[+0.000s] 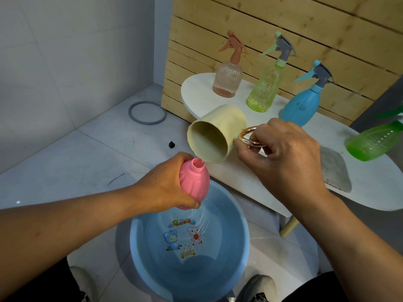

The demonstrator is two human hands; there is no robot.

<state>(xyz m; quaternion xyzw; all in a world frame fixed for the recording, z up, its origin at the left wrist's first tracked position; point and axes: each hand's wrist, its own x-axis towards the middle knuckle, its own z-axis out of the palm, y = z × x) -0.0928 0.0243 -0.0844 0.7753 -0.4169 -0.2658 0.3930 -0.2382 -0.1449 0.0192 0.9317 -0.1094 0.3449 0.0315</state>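
Two hands work over the blue basin point(237, 216): the left hand point(168, 186) grips a pink bottle point(194, 182), the right hand point(290, 158) holds a tipped yellow cup point(218, 132) by its gold handle point(250, 137).

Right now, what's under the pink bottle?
A blue basin stands below the pink bottle, holding rippling water, with cartoon animals printed on its bottom. The left hand gripping the bottle hides part of the basin's far rim, and the bottle's underside cannot be seen.
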